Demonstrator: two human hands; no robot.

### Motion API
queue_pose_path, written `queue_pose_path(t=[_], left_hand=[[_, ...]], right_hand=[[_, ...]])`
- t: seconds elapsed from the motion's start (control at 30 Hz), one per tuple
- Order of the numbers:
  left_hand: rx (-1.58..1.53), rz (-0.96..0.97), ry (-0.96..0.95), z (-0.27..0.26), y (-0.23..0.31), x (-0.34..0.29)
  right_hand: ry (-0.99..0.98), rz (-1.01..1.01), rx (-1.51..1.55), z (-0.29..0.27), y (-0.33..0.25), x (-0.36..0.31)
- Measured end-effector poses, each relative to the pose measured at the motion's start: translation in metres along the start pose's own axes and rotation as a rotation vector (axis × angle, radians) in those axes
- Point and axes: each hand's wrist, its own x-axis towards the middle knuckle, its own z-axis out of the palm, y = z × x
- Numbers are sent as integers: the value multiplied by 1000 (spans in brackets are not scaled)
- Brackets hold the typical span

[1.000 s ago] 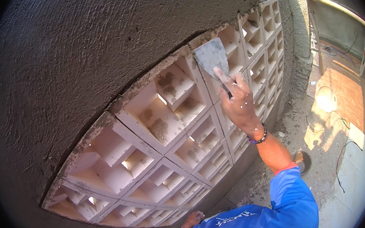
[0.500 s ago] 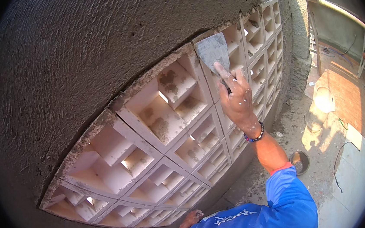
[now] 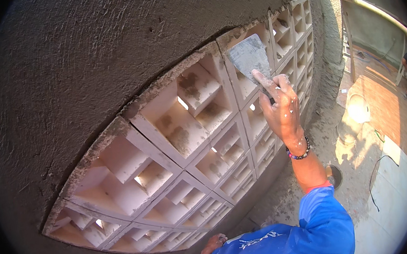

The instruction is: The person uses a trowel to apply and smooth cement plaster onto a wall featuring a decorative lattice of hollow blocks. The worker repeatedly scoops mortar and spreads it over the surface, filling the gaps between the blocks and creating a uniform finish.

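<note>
Gripping one trowel (image 3: pixel 248 55), right hand (image 3: pixel 281 108) meets pale blocks (image 3: pixel 184 124).

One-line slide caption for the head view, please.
Right hand presses a mortar-coated trowel against the top edge of a white lattice-block wall under grey render.

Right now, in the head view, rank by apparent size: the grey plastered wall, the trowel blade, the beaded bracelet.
1. Grey plastered wall, by far the largest.
2. Trowel blade, held in the right hand.
3. Beaded bracelet, smallest.
Fisheye bending does not change this order.
</note>
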Motion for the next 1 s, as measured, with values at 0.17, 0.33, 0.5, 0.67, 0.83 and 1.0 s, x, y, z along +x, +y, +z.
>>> queue_pose_path(t=[0.17, 0.33, 0.5, 0.67, 0.83, 1.0], left_hand=[[4, 14, 8, 2, -17, 16], [52, 46, 32, -2, -10, 18], [142, 165, 26, -2, -20, 23], [-21, 87, 24, -7, -9, 12], [-42, 78, 31, -7, -12, 8], [-57, 77, 42, -4, -28, 4]], right_hand=[[-90, -37, -101, -10, -3, 3], [-242, -13, -126, -43, -15, -11], [-179, 53, -39, -44, -25, 0], [-153, -49, 266, -19, -30, -5], [-196, -101, 329, 3, -45, -4], [-192, -184, 276, 7, -40, 14]])
